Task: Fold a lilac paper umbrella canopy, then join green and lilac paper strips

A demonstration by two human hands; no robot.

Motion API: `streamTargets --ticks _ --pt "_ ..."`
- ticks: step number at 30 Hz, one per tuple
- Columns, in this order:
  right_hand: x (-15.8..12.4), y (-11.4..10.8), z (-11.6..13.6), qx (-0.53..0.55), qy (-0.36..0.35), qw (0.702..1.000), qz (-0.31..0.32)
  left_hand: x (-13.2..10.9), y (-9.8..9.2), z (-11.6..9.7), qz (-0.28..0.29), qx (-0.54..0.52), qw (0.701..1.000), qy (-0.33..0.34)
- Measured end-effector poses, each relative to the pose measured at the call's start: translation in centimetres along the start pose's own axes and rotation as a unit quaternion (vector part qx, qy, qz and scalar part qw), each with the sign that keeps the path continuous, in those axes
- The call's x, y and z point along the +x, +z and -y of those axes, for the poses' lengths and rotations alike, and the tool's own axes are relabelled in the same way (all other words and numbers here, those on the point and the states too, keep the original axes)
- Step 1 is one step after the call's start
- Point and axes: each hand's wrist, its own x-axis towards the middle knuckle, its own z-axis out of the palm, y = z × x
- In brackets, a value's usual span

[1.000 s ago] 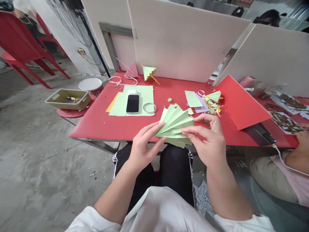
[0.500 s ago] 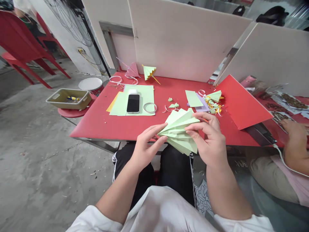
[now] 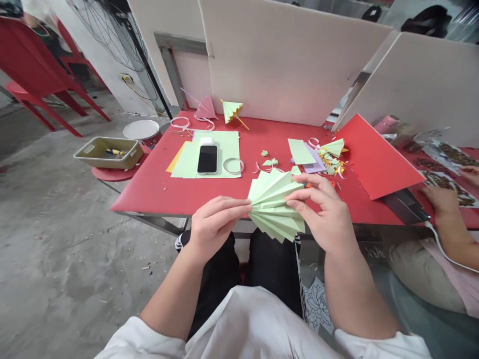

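I hold a pleated light-green paper fan (image 3: 275,202) above my lap, at the near edge of the red table (image 3: 157,189). My left hand (image 3: 213,224) pinches the fan's narrow left end with closed fingers. The fingers of my right hand (image 3: 324,214) are closed on the fan's spread folds at its right side. Behind the fan lie small green and yellow paper scraps (image 3: 329,162) and a green paper piece (image 3: 300,151).
A phone (image 3: 207,159) lies on green sheets (image 3: 228,149) with a clear ring (image 3: 233,165) beside it. Two small paper umbrellas (image 3: 231,110) stand at the back by white boards. A red sheet (image 3: 374,159) leans right. Another person's hands (image 3: 443,199) work at right. A tray (image 3: 108,152) sits left.
The fan has turned and spread wider toward my lap. My left hand slid up to pinch its left end. The neighbour's hands moved onto their table.
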Motion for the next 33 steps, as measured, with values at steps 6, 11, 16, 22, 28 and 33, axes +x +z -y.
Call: streamTargets --ticks 6,11,16,22,28,33 --pt "0.0 0.0 0.2 0.001 -0.005 1.000 0.004 0.2 -0.1 -0.2 -0.016 0.035 0.999 0.017" --pt "0.0 0.1 0.1 0.001 -0.016 1.000 -0.002 0.2 -0.1 -0.3 -0.023 0.058 0.998 -0.001" --pt "0.0 0.3 0.1 0.000 -0.023 1.000 -0.013 0.3 0.1 -0.5 -0.026 0.075 0.997 -0.020" --pt "-0.1 0.3 0.3 -0.004 -0.028 0.999 -0.023 0.1 0.7 -0.7 -0.055 0.081 0.994 -0.042" --pt "0.0 -0.1 0.7 -0.019 -0.021 1.000 0.005 0.2 0.7 -0.7 -0.060 0.096 0.991 -0.076" --pt "-1.3 -0.5 0.5 -0.068 -0.074 0.984 -0.146 0.4 0.8 -0.9 -0.064 0.133 0.973 -0.175"
